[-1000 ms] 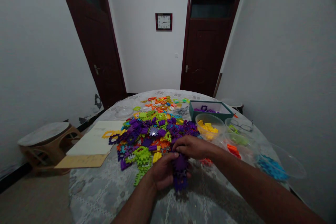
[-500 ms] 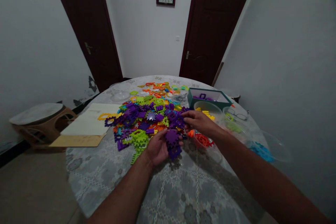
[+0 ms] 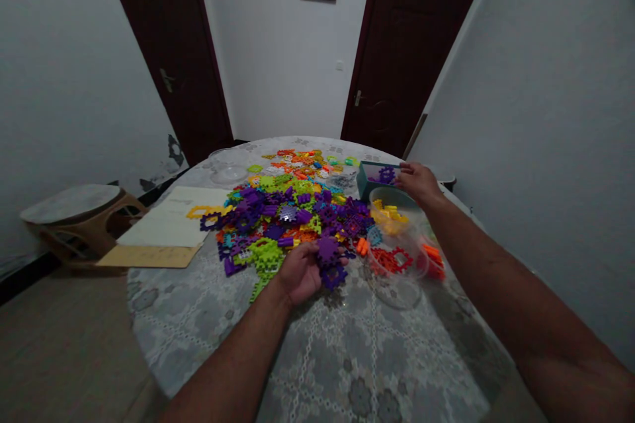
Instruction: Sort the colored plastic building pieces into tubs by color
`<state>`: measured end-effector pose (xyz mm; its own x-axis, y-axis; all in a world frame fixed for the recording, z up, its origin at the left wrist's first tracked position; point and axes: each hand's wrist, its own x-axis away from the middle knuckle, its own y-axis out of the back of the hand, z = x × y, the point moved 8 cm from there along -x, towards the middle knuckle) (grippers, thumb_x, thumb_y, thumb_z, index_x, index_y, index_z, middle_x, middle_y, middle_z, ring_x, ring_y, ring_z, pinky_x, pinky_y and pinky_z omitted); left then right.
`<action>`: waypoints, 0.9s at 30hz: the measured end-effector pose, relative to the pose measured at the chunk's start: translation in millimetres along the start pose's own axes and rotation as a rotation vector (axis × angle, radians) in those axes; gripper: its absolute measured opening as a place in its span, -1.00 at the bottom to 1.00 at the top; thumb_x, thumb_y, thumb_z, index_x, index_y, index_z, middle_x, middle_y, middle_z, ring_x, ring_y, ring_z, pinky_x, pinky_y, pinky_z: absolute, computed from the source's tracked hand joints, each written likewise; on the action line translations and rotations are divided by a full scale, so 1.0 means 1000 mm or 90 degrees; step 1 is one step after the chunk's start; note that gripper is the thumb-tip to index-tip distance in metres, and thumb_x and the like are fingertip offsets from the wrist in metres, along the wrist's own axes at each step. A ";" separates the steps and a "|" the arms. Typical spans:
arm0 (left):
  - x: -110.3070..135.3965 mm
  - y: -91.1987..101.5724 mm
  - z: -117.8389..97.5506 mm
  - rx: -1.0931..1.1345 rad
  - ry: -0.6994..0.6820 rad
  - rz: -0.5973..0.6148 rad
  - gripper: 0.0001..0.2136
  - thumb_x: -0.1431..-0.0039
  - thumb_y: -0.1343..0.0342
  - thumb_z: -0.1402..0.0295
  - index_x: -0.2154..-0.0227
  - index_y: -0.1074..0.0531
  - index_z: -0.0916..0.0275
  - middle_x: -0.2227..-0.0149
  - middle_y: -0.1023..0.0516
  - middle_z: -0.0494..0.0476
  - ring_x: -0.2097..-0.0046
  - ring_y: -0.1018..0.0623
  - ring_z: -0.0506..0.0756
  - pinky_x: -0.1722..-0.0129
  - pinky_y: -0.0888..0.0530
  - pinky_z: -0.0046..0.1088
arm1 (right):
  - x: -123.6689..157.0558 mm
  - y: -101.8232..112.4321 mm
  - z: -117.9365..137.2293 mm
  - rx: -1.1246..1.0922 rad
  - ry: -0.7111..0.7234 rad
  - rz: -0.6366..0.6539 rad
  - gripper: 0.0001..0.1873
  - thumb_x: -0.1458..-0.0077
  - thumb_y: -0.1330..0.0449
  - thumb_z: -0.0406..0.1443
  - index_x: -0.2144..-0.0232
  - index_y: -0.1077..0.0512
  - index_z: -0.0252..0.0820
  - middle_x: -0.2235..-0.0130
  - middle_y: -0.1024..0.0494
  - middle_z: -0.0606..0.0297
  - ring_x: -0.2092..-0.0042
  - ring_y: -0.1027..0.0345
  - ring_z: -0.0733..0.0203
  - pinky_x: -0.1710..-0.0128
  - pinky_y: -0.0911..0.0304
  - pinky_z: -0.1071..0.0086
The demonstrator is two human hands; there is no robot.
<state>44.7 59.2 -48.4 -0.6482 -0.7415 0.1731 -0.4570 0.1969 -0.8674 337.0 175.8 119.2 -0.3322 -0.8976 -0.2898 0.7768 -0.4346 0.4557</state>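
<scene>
My left hand [image 3: 299,272] rests on the round table [image 3: 347,357] at the near edge of a big pile of coloured plastic building pieces [image 3: 292,211]. Its fingers are closed round a clump of purple pieces [image 3: 330,258]. My right hand [image 3: 419,182] is stretched far out to the right, over the rim of a small green box [image 3: 364,178]. Its fingers lie loosely spread and I see nothing in them. Purple pieces [image 3: 385,175] lie in the box just off its fingertips.
A clear bowl of yellow pieces [image 3: 389,215] and a clear bowl of red pieces [image 3: 397,258] stand under my right forearm. A white board on brown card [image 3: 173,225] lies left of the pile. A low stool [image 3: 74,211] stands left of the table. Two dark doors are behind.
My right hand left the pile and reached out to the green box at the far right. My left hand stayed put, holding the purple clump. The camera tilted down a little.
</scene>
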 end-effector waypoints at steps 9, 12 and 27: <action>0.002 -0.007 0.003 -0.063 -0.014 -0.019 -0.70 -0.26 -0.12 0.45 -0.01 -0.52 0.41 0.08 -0.68 0.42 0.13 -0.71 0.27 0.06 -0.61 -0.15 | 0.148 -0.096 0.050 0.153 0.270 0.359 -0.67 -0.25 -0.20 -0.31 -0.04 -0.58 -0.13 -0.02 -0.66 0.15 -0.01 -0.55 0.07 -0.07 -0.41 0.20; 0.001 -0.007 0.005 -0.052 -0.016 -0.015 -0.81 -0.23 -0.14 0.49 0.12 -0.56 0.38 0.20 -0.69 0.31 0.22 -0.69 0.18 0.07 -0.60 -0.25 | 0.192 -0.120 0.062 0.208 0.342 0.402 -0.52 -0.25 -0.22 -0.34 -0.21 -0.46 -0.18 -0.13 -0.58 0.03 -0.14 -0.46 -0.01 -0.18 -0.32 0.11; 0.010 -0.022 0.004 -0.160 -0.028 0.064 -0.52 0.06 -0.24 0.59 -0.01 -0.53 0.32 0.11 -0.65 0.30 0.17 -0.66 0.20 0.10 -0.55 -0.28 | 0.180 -0.114 0.048 0.017 0.174 0.320 -0.76 -0.24 -0.15 -0.36 0.06 -0.51 -0.16 0.19 -0.62 0.29 0.18 -0.47 0.20 0.16 -0.31 0.36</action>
<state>50.7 45.3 -29.3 -0.6739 -0.7358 0.0665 -0.5312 0.4200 -0.7358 162.9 60.4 55.2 0.2281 -0.9442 -0.2378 0.7887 0.0360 0.6137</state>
